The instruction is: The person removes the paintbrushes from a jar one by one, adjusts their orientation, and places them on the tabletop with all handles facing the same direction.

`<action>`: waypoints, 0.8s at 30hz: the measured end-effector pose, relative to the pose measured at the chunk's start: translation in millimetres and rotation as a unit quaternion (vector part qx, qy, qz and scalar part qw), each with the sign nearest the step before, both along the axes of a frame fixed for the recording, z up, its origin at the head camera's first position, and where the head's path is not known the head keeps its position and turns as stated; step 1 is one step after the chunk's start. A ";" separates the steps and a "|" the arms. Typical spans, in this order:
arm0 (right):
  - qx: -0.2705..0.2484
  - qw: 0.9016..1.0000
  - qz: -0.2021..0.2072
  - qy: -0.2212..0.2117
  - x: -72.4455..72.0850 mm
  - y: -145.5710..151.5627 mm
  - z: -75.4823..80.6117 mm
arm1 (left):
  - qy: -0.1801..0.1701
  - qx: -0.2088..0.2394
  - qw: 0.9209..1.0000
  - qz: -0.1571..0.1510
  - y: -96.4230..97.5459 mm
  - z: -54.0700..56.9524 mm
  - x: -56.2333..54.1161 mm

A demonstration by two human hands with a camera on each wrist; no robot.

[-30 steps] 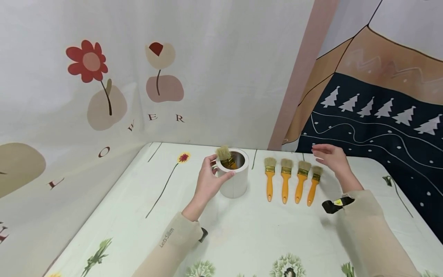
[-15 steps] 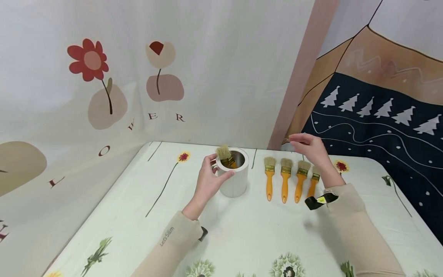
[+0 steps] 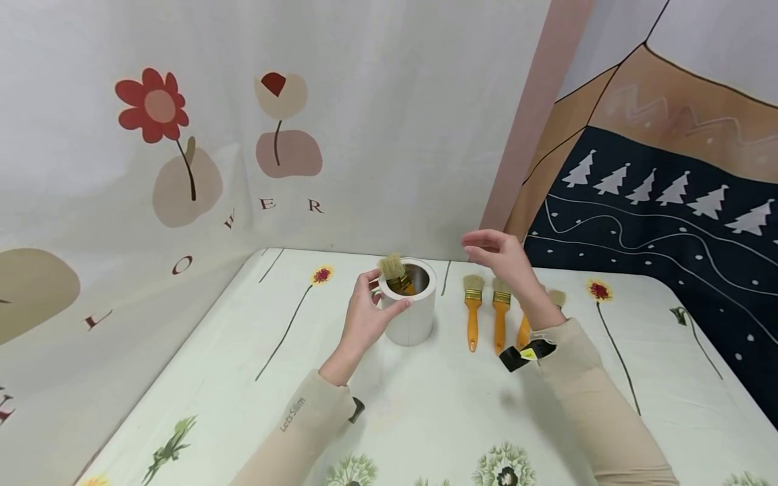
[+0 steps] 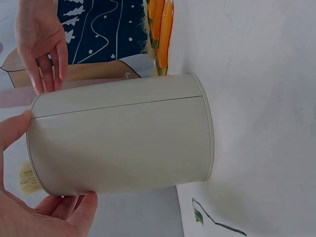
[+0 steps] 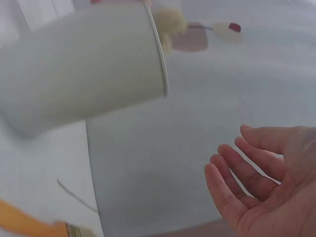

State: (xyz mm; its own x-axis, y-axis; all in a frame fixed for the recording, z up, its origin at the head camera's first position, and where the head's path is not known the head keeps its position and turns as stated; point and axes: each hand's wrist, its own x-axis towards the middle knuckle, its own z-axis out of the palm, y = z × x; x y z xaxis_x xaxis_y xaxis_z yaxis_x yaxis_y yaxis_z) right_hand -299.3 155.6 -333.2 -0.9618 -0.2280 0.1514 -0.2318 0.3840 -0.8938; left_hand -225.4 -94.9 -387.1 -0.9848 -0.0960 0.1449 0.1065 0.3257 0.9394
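My left hand (image 3: 367,312) holds a white cylindrical can (image 3: 410,325) near its rim, thumb on the near side and fingers round the left. The can stands upright on the table. Paintbrushes (image 3: 392,267) lean inside it, bristles up over the left rim; two bristle tufts (image 5: 169,20) show in the right wrist view. My right hand (image 3: 506,262) hovers above the row of brushes right of the can, holding nothing, its fingers (image 5: 242,173) loosely bent and spread. Flat paintbrushes with orange handles lie in that row: one (image 3: 473,314) in full view, another (image 3: 501,314) beside it, others partly behind my right arm.
A pale flower-printed cloth (image 3: 437,405) covers the table. Behind its back edge hangs a white printed curtain (image 3: 389,135). To the right hangs a dark fabric (image 3: 668,250) with white trees. Black straps (image 3: 527,355) sit at the wrists.
My right hand has moved left from beyond the rightmost paintbrush to above the middle of the row, toward the can. The left hand and the can have stayed in place.
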 end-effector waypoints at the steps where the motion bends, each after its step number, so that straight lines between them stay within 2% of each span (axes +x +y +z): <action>1: -0.004 1.000 0.005 0.000 0.6 -4.2 -0.1 | 0.000 0.000 1.000 0.001 0.0 0.0 0.0; 14: -0.032 0.998 0.056 0.022 7.1 -51.8 -5.3 | 0.001 -0.007 1.000 0.000 -0.8 -2.8 -1.1; 24: -0.022 0.996 0.081 0.030 14.0 -81.7 -6.5 | 0.009 -0.007 1.000 -0.006 -1.1 -1.8 -0.8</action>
State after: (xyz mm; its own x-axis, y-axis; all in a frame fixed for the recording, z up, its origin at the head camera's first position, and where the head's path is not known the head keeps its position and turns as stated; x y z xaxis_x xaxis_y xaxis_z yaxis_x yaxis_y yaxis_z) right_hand -285.3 73.8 -339.7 -0.9017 -0.3720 0.2205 -0.3410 0.2980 -0.8916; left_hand -226.2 -96.0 -389.0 -0.9832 -0.0820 0.1631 0.1267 0.3368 0.9330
